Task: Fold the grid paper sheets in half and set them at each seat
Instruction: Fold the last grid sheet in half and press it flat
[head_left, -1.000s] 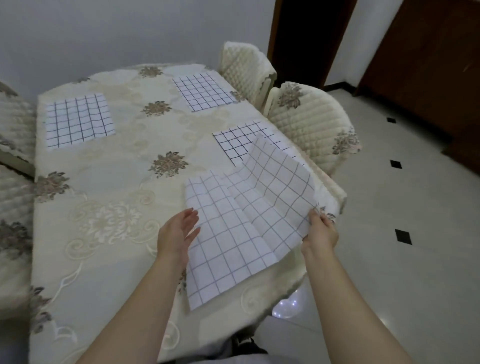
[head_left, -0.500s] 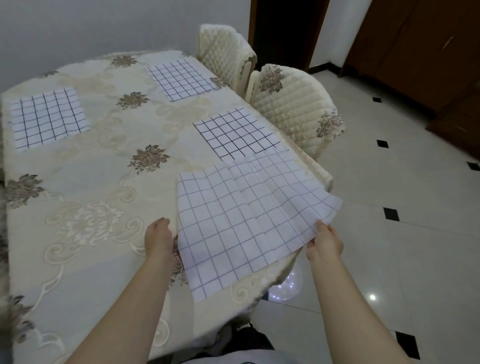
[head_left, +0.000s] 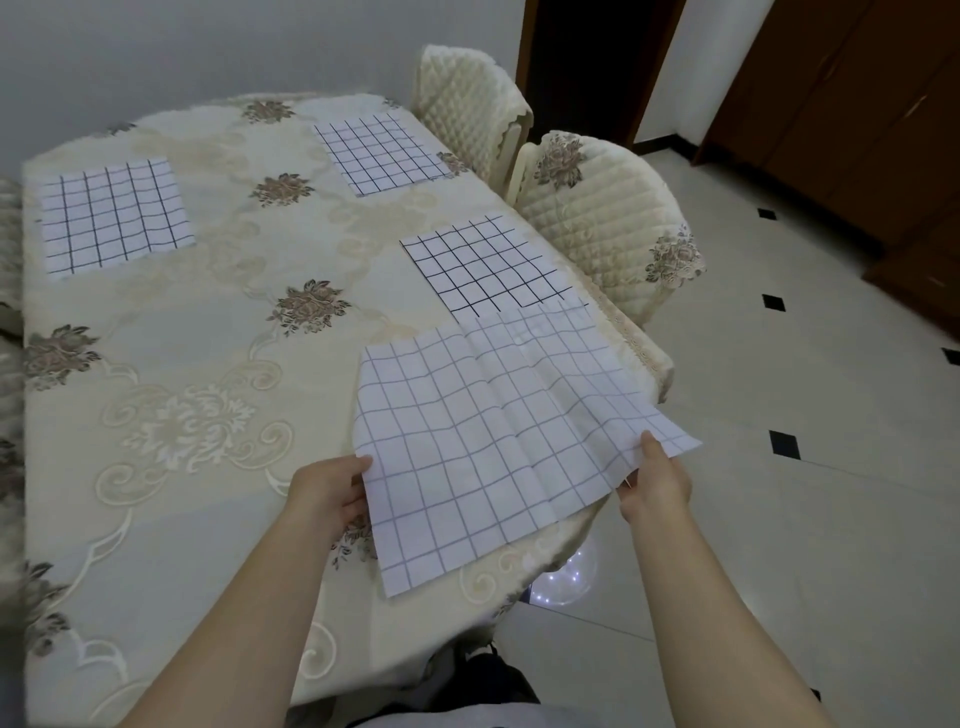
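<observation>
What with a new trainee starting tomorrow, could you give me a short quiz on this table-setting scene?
1. How many grid sheets lie flat on the tablecloth, untouched by either hand?
2. True or false: the left hand and right hand each grip an edge of the held sheet.
3. The held sheet is: A) folded in half; B) open, creased near the middle; C) crumpled into a ball.
Key: 1. Three: far-left sheet, far-right sheet, near-right sheet. 2. True. 3. B.
</observation>
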